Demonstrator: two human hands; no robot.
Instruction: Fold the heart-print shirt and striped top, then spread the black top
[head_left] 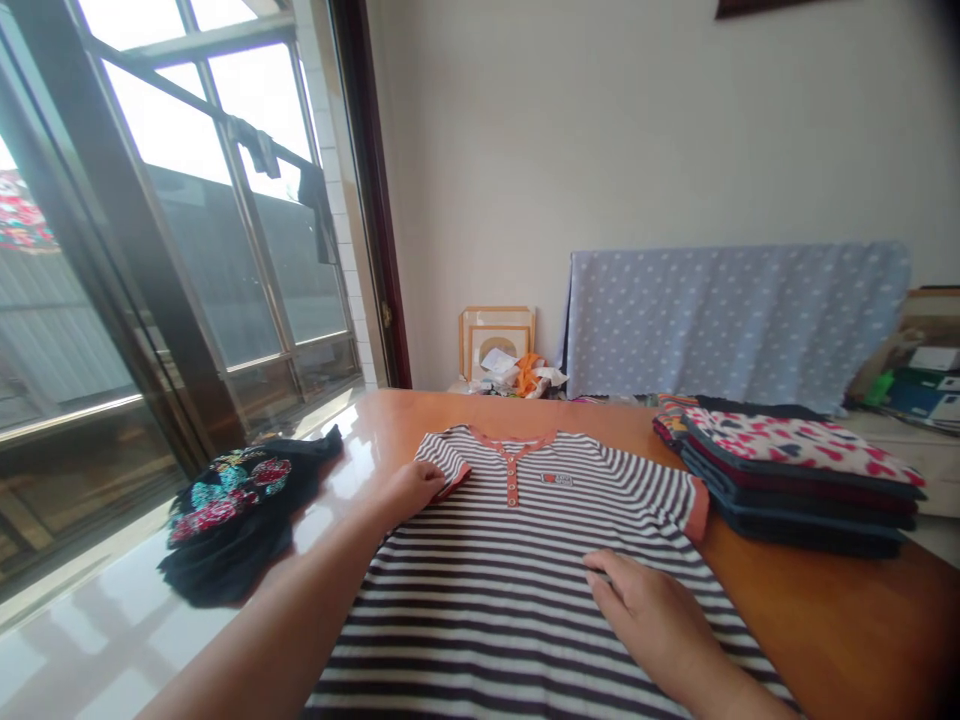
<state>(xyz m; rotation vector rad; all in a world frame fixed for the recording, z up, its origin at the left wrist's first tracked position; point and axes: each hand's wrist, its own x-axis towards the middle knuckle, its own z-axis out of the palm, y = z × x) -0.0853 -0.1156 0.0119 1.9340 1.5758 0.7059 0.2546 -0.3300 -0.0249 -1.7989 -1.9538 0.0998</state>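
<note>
A black-and-white striped shirt (510,560) with an orange collar and button placket lies flat, front up, on the wooden table (825,600). My left hand (409,490) grips the shirt's left sleeve, which is folded inward at its orange cuff. My right hand (645,615) lies flat, palm down, on the shirt's right side below the chest, fingers together. The right sleeve with its orange cuff (697,508) lies spread out.
A stack of folded clothes (795,475), topped by a heart-patterned piece, stands at the right. A crumpled black garment with a floral print (232,510) lies at the left by the window (187,230). Picture frames (496,335) and a dotted blue cloth (727,320) stand by the wall.
</note>
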